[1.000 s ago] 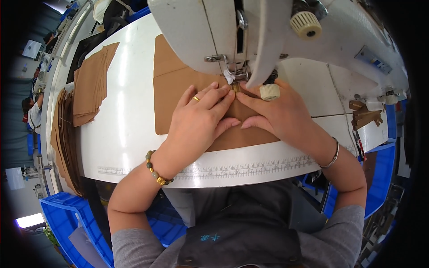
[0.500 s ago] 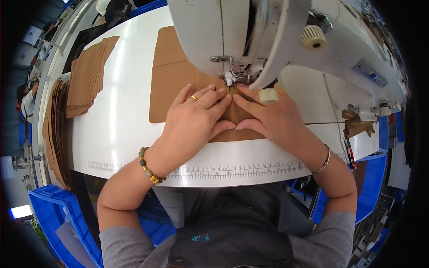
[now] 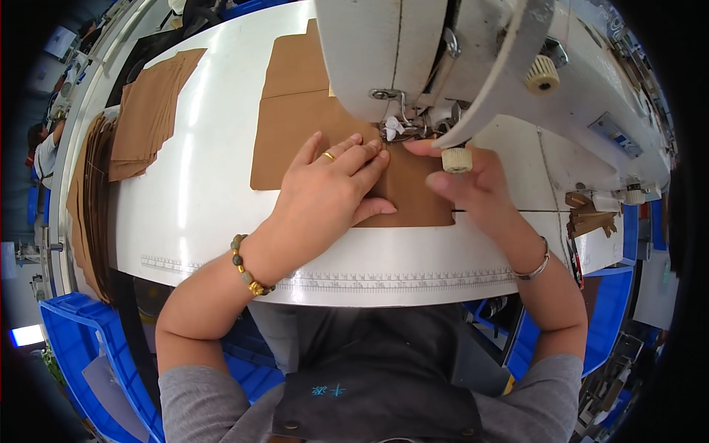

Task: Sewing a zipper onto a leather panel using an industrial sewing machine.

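A flat brown sheet, like leather or fabric [image 3: 295, 140], lies under the presser foot [image 3: 402, 131] of a white sewing machine [image 3: 369, 63]. On the sheet, left of the foot, rests my left hand [image 3: 332, 181], fingers stretched out and thumb apart. My right hand [image 3: 480, 184] is over the sheet's right side, index finger reaching close to the foot and thumb held away from it. Nothing shows between them; the machine's cream knob [image 3: 456, 160] covers part of that hand. The sheet's near edge lies flat below both hands.
A fanned stack of brown pieces [image 3: 151, 114] lies at the left, beside more stacked pieces [image 3: 92, 207] at the table edge. Small brown scraps [image 3: 588, 219] sit at the right. Blue bins [image 3: 85, 325] stand below the table. A printed ruler [image 3: 347, 281] runs along the front edge.
My right hand has drawn away to the right from my left hand, its thumb lifting off the sheet. The near part of the sheet, bunched between my thumbs before, now lies flatter.
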A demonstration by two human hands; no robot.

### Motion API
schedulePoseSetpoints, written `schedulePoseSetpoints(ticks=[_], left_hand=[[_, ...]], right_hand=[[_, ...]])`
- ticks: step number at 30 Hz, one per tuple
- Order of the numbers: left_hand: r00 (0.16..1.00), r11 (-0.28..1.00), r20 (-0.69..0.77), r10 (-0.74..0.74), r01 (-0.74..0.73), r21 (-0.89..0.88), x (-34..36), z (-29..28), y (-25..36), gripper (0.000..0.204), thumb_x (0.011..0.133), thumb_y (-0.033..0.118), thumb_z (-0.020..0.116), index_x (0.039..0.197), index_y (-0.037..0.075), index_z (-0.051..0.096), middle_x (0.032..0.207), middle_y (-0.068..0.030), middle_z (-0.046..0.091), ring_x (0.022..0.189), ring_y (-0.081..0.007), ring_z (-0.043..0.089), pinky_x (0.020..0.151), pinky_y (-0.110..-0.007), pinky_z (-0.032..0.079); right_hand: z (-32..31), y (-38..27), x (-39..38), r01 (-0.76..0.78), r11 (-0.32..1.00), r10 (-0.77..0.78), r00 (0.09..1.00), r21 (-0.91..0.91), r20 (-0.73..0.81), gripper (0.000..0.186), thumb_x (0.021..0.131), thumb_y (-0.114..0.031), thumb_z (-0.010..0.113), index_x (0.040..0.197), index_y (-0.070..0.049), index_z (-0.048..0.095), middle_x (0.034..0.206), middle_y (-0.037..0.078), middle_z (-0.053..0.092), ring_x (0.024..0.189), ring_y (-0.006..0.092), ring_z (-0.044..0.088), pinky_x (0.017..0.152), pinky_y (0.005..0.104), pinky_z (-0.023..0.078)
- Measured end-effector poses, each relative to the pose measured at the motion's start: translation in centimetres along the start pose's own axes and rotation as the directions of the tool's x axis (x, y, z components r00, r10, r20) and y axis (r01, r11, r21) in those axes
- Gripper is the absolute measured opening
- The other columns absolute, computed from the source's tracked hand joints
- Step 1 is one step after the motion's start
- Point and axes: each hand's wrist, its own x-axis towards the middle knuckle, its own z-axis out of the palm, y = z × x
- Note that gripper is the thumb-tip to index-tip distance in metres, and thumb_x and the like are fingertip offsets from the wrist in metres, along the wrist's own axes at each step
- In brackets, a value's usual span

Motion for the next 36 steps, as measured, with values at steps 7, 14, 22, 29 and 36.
schedulePoseSetpoints(ticks=[7, 14, 22, 29, 36], left_hand=[[1.0, 1.0, 0.004, -0.005, 0.005, -0.009, -0.5, 0.0, 0.4, 0.066, 0.082, 0.051, 0.077, 0.134, 0.011, 0.07, 0.136, -0.0043, 0.068, 0.129, -0.0269, 0.064, 0.111, -0.053, 0.047], [1.0, 1.0, 0.001, 0.004, -0.004, 0.002, 0.1, 0.1, 0.1, 0.066, 0.083, 0.05, 0.077, 0.134, 0.01, 0.07, 0.136, -0.005, 0.068, 0.128, -0.0268, 0.063, 0.112, -0.053, 0.046], [1.0, 1.0, 0.011, -0.001, 0.0, 0.019, 0.3, 0.2, -0.1, 0.068, 0.081, 0.051, 0.077, 0.134, 0.009, 0.071, 0.138, -0.006, 0.068, 0.13, -0.0273, 0.063, 0.111, -0.052, 0.047], [1.0, 1.0, -0.026, 0.001, -0.001, 0.004, 0.6, 0.3, -0.2, 0.066, 0.08, 0.051, 0.078, 0.129, 0.007, 0.074, 0.134, -0.008, 0.07, 0.128, -0.0295, 0.065, 0.11, -0.048, 0.047], [1.0, 1.0, -0.022, 0.008, -0.008, -0.004, 0.6, 0.4, -0.4, 0.066, 0.081, 0.051, 0.076, 0.13, 0.007, 0.073, 0.133, -0.0079, 0.07, 0.124, -0.0288, 0.066, 0.11, -0.048, 0.047]], right_hand=[[1.5, 0.2, -0.4, 0.329, 0.727, -0.423, 0.906, -0.602, -0.017, 0.039, 0.091, -0.033, 0.078, 0.12, -0.006, 0.076, 0.115, 0.009, 0.074, 0.111, 0.0318, 0.066, 0.115, 0.0514, 0.042], [2.0, 0.4, -0.5, 0.305, 0.571, -0.377, 0.922, -0.762, 0.087, 0.054, 0.084, -0.039, 0.081, 0.127, -0.007, 0.072, 0.129, 0.009, 0.07, 0.129, 0.0334, 0.059, 0.117, 0.054, 0.04], [1.9, 0.5, -0.3, 0.303, 0.597, -0.377, 0.923, -0.743, 0.075, 0.052, 0.084, -0.039, 0.08, 0.124, -0.007, 0.073, 0.129, 0.008, 0.071, 0.133, 0.0301, 0.058, 0.118, 0.0548, 0.039], [1.7, 1.1, -0.1, 0.306, 0.589, -0.38, 0.922, -0.748, 0.078, 0.049, 0.086, -0.04, 0.079, 0.121, -0.007, 0.074, 0.131, 0.008, 0.071, 0.137, 0.0289, 0.056, 0.119, 0.0555, 0.038], [1.7, 0.7, -0.1, 0.297, 0.606, -0.374, 0.925, -0.738, 0.064, 0.046, 0.085, -0.039, 0.079, 0.117, -0.007, 0.076, 0.128, 0.009, 0.071, 0.134, 0.0294, 0.058, 0.118, 0.0561, 0.038]])
